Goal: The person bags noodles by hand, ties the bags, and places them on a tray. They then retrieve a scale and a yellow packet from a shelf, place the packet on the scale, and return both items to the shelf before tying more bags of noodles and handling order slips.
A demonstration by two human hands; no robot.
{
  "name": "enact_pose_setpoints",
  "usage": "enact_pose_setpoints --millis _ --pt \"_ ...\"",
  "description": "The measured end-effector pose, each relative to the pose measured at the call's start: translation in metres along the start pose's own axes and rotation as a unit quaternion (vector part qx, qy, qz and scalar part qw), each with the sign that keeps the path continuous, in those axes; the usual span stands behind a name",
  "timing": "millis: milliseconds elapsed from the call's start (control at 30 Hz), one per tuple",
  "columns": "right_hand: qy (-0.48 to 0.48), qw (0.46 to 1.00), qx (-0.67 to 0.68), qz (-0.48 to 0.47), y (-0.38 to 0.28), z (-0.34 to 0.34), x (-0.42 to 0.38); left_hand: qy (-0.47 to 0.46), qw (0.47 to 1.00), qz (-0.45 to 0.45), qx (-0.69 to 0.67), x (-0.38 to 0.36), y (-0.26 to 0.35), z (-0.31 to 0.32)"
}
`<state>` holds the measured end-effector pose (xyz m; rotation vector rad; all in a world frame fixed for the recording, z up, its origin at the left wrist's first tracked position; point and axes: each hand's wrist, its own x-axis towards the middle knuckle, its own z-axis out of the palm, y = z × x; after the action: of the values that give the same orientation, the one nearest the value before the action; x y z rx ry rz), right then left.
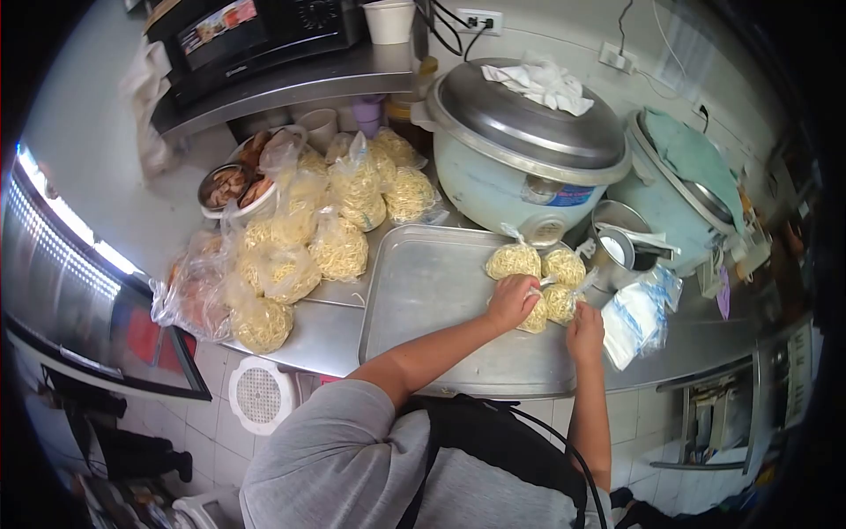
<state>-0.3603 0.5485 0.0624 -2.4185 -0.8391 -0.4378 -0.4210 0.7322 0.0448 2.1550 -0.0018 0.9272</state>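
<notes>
Several clear plastic bags of pale yellow noodles sit together at the right side of a metal tray. My left hand is closed, its fingers pinching the gathered top of the nearest noodle bag. My right hand is closed too, with its fingertips at the right edge of another noodle bag; what they pinch is too small to make out. Behind these stand two more bags, a noodle bag at the back left and a noodle bag at the back right.
More bagged noodles crowd the counter left of the tray, beside a bowl of brown food pieces. A big lidded cooker stands behind the tray. On the right are a metal pot and white-and-blue plastic packaging.
</notes>
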Motion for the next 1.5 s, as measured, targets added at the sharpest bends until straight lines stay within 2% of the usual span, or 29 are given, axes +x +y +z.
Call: enact_pose_setpoints --millis 33,67,200,233,300,333,367,400,433,500,567,667,767,800,867,967,1067,1133,1200,1233,1333,1400,1467,1500 --pt "0.013 1.000 0.015 -0.006 -0.003 -0.002 -0.003 0.001 1.000 0.017 0.016 -0.001 0.000 -0.001" --pt "0.026 0.999 0.031 -0.009 -0.008 -0.003 -0.008 -0.048 0.999 -0.014 0.008 -0.004 -0.003 -0.005" --pt "0.057 0.991 0.122 0.018 -0.003 -0.007 -0.042 0.026 0.999 0.002 0.021 -0.005 -0.018 -0.038" --pt "0.049 0.984 0.156 0.074 -0.001 -0.011 -0.052 0.043 0.998 -0.009 0.042 0.000 -0.030 -0.057" --pt "0.030 0.956 0.221 0.189 -0.001 -0.026 -0.073 0.134 0.975 0.017 0.178 0.019 -0.046 -0.112" --pt "0.040 0.951 0.228 0.204 -0.001 -0.032 -0.081 0.166 0.968 -0.008 0.189 0.033 -0.049 -0.146" --pt "0.050 0.946 0.234 0.220 -0.002 -0.039 -0.088 0.202 0.944 -0.029 0.259 0.047 -0.046 -0.182" --pt "0.063 0.940 0.239 0.235 -0.004 -0.043 -0.094 0.251 0.937 -0.012 0.243 0.059 -0.061 -0.210" --pt "0.063 0.939 0.241 0.239 -0.008 -0.045 -0.098 0.306 0.895 -0.004 0.323 0.070 -0.059 -0.235" --pt "0.067 0.935 0.241 0.251 -0.017 -0.046 -0.109 0.248 0.882 -0.094 0.390 0.083 -0.063 -0.277" --pt "0.066 0.932 0.251 0.253 -0.028 -0.036 -0.122 0.121 0.864 -0.168 0.459 0.082 -0.085 -0.300" --pt "0.034 0.923 0.280 0.263 -0.064 -0.032 -0.130 0.039 0.894 -0.203 0.399 0.095 -0.119 -0.319" --pt "-0.011 0.934 0.265 0.239 -0.088 -0.033 -0.130 0.104 0.909 0.026 0.403 0.115 -0.096 -0.331" --pt "-0.002 0.924 0.278 0.262 -0.100 -0.036 -0.127 0.106 0.916 0.057 0.381 0.120 -0.085 -0.333" --pt "0.023 0.933 0.274 0.230 -0.115 -0.035 -0.125 0.107 0.929 0.120 0.333 0.129 -0.058 -0.333" --pt "0.025 0.948 0.265 0.176 -0.141 -0.032 -0.121 0.040 0.971 0.047 0.229 0.129 -0.019 -0.323" --pt "-0.016 0.957 0.263 0.124 -0.166 -0.032 -0.103 -0.010 0.978 0.083 0.193 0.114 0.003 -0.296" --pt "-0.038 0.958 0.270 0.088 -0.181 -0.035 -0.083 -0.076 0.987 0.057 0.132 0.096 0.010 -0.272" --pt "-0.016 0.952 0.301 0.047 -0.204 -0.042 -0.054 -0.162 0.975 0.034 0.147 0.073 0.024 -0.251" --pt "0.010 0.945 0.326 0.027 -0.221 -0.047 -0.040 -0.210 0.966 0.056 0.142 0.061 0.030 -0.240" --pt "-0.034 0.937 0.347 -0.015 -0.252 -0.048 -0.020 -0.315 0.926 0.165 0.123 0.023 0.044 -0.216" --pt "-0.051 0.947 0.308 -0.078 -0.253 -0.038 -0.021 -0.334 0.921 0.168 0.110 0.015 0.056 -0.219" --pt "-0.203 0.940 0.273 0.007 -0.250 -0.048 -0.028 -0.347 0.914 0.192 0.086 0.016 0.061 -0.228" --pt "-0.276 0.926 0.252 0.048 -0.247 -0.053 -0.029 -0.384 0.902 0.177 0.090 0.020 0.063 -0.232"
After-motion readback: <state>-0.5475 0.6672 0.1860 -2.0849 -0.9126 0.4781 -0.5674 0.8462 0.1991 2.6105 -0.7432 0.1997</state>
